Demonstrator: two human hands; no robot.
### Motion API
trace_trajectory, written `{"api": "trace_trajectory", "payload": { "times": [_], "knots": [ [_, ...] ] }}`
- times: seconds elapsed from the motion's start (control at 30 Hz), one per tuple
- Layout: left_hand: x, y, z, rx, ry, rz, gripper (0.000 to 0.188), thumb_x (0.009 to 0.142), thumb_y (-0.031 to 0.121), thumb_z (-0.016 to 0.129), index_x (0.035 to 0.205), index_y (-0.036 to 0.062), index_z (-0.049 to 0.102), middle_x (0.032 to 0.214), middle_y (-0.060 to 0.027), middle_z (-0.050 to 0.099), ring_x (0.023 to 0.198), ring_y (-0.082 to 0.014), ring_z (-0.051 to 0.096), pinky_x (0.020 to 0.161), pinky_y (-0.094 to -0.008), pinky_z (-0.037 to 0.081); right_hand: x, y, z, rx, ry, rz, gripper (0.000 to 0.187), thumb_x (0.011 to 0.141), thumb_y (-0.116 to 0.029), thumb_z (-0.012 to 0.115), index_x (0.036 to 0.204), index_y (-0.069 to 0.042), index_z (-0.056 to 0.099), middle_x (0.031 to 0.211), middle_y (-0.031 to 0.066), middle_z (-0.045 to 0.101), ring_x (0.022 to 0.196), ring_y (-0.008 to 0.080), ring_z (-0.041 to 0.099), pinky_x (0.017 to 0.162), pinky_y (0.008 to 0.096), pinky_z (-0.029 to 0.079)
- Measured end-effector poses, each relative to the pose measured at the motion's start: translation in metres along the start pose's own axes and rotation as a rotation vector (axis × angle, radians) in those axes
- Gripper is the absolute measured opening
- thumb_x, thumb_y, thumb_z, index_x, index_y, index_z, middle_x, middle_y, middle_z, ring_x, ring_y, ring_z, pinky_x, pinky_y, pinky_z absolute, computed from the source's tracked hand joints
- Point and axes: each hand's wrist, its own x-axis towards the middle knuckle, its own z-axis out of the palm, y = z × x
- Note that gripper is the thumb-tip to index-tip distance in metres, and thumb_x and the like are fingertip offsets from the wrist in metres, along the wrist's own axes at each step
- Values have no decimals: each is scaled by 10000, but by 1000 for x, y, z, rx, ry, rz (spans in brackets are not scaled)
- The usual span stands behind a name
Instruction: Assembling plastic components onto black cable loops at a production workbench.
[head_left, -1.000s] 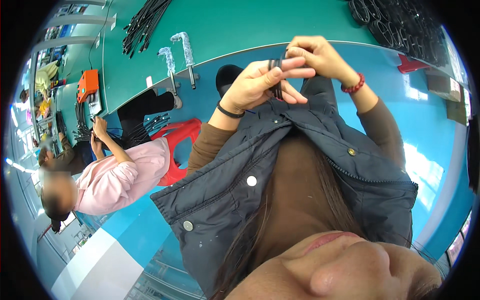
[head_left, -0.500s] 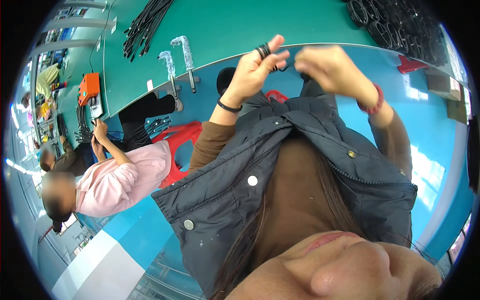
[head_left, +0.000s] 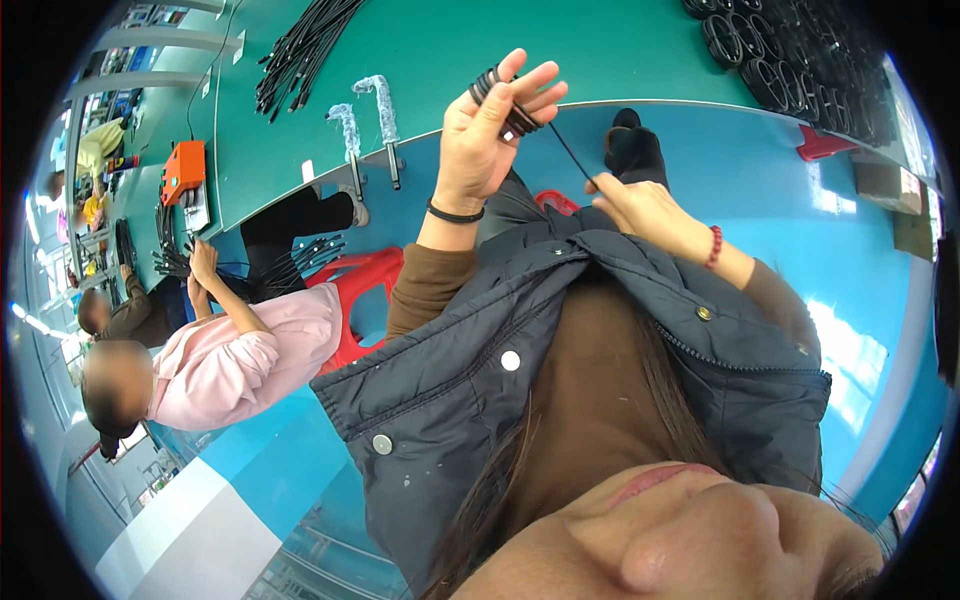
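Note:
A black cable (head_left: 520, 122) is wound in several loops around the fingers of my left hand (head_left: 470, 155), which is raised near the table's front edge. My left thumb lies over the loops, with the fingertips reaching past them. A straight length of the cable runs from the coil down to my right hand (head_left: 650, 215). There my right fingers pinch it, lower and farther right. A small pale spot shows on the coil by my left palm.
Long black cables (head_left: 305, 50) lie on the green table (head_left: 560, 55); coiled cables (head_left: 775, 85) crowd its right side. Two plastic-wrapped bent rods (head_left: 385, 115) stand at the edge. At left, a person in a pink top (head_left: 250, 345) handles cables beside an orange device (head_left: 183, 172).
My left hand has risen slightly to the left and turned, showing its palm and the loops. My right hand has moved down, drawing the cable length straight between the hands.

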Motion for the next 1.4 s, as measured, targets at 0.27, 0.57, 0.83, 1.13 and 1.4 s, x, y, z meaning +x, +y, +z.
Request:
{"api": "trace_trajectory", "payload": {
  "times": [0.27,0.57,0.83,1.13,1.4],
  "knots": [
    [-13,-23,3,562,-93,-49,383,1006,170,477,1325,-41,481,1020,-210,683,977,-291,671,832,-291,533,55,-29,-61,-632,357,-649,132,878,-100,576,990,-34,603,950,49,640,789,174,592,598,269,459],
    [-19,-27,11,222,-217,-101,270,989,77,462,1219,-35,547,882,-114,660,916,-238,657,812,-273,517,70,2,-42,796,-220,-25,230,926,-147,567,1127,-46,614,854,52,630,657,107,543,563,219,427],
    [-18,-33,9,393,-266,-61,222,965,51,480,1156,-25,564,969,-106,617,873,-194,612,800,-259,499,69,-12,-17,643,-143,-8,224,889,-194,592,1049,-39,618,741,39,582,592,105,500,528,206,417],
    [-18,-26,10,361,-209,-114,227,933,40,546,1148,-31,562,1036,-110,610,905,-177,593,779,-274,507,73,9,-8,657,-83,84,174,904,-230,573,924,-59,601,745,20,541,623,104,478,546,215,418],
    [-20,-10,21,596,-124,-123,185,944,39,534,1115,-27,560,993,-113,625,851,-175,613,747,-265,513,76,5,2,433,197,-207,232,937,-269,550,1044,-67,592,1073,145,649,926,197,620,753,270,505]
  ]
}}
